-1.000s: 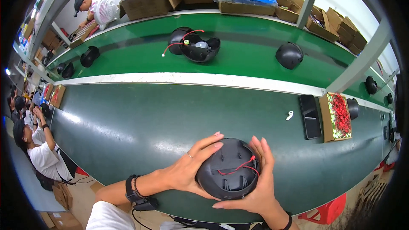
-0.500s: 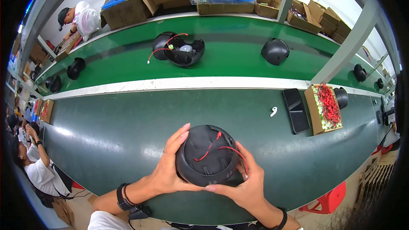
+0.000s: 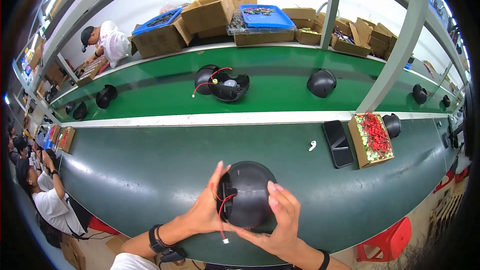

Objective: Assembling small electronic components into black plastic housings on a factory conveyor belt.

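Note:
A black, rounded plastic housing (image 3: 252,195) is between my two hands, above the green workbench. Its smooth dome faces up and right, while the flatter, recessed side is turned left. From that side hangs a red wire (image 3: 220,216) with a small white connector at its end. My left hand (image 3: 202,210) is closed around the left side, its fingers partly hidden behind the housing. My right hand (image 3: 281,220) grips the right side, fingertips on the dome and thumb along the lower edge.
Right of centre on the workbench (image 3: 165,170) lie a white earbud (image 3: 312,145), a black phone (image 3: 338,144) and a carton of red wires (image 3: 372,140). Black shells (image 3: 322,83) sit on the green belt (image 3: 280,70) beyond. People (image 3: 50,190) sit at the left; a red stool (image 3: 387,240) stands at lower right.
The housing has been turned over sideways: its flat side with the red wire, which faced up, now points left, and the dome shows. My right fingers have moved onto the dome. The head view has tilted upward.

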{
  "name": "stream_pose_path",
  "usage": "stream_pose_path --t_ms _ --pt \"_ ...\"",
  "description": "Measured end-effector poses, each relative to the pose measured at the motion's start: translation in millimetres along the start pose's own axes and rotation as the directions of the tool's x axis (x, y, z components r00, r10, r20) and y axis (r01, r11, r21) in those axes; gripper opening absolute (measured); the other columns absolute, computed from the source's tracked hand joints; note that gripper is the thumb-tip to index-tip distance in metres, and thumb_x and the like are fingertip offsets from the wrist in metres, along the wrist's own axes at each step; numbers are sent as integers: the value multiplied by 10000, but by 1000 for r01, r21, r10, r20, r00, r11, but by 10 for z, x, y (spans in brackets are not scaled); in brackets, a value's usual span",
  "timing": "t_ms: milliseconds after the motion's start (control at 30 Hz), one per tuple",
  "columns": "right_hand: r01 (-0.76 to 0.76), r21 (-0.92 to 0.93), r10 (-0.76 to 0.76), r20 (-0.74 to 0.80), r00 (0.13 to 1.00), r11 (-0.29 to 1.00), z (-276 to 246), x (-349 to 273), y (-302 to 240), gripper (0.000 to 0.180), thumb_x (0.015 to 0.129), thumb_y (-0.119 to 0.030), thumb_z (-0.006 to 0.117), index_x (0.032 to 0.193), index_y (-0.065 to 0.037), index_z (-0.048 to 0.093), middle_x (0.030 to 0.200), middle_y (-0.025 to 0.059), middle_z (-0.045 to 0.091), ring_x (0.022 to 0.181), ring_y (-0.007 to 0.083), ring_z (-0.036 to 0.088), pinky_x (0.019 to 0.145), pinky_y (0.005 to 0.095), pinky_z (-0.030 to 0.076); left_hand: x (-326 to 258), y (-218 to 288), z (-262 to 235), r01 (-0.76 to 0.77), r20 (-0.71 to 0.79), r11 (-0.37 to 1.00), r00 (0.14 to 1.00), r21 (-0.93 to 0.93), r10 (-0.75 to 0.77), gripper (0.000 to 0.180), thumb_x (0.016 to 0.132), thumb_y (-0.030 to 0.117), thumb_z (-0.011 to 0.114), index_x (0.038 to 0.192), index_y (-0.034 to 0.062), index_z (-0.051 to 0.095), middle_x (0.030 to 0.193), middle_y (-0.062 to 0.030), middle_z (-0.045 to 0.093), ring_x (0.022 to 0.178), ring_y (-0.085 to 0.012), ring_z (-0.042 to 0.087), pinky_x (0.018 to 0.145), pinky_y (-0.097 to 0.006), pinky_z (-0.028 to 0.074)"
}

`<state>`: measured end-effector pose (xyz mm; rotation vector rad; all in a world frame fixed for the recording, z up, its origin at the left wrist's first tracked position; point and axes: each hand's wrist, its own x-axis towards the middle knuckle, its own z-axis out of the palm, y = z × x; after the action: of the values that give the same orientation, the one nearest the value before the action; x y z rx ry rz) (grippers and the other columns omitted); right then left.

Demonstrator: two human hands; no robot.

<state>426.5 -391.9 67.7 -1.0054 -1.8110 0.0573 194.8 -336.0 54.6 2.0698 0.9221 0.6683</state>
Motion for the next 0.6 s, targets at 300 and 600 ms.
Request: stream_pose_path --t_ms 300,600 --pt "-53 374 -28 208 978 926 -78 44 61 1031 671 -309 1024 1483 -25 456 1600 194 513 1482 402 461 1181 505 424 -137 -208 177 -139 -36 983 990 -118 136 1337 764 527 946 1697 113 84 1599 -139 531 1557 -303 409 1315 -547 -26" --pt "-449 562 205 444 872 694 -73 228 249 1109 661 -375 1035 1551 -10 486 1601 256 453 1477 393 503 1194 482 447 -68 -256 125 -351 -85 936 933 11 351 1470 660 298 1061 1661 186 -8 1632 -313 346 1491 -457 457 1176 -552 454"
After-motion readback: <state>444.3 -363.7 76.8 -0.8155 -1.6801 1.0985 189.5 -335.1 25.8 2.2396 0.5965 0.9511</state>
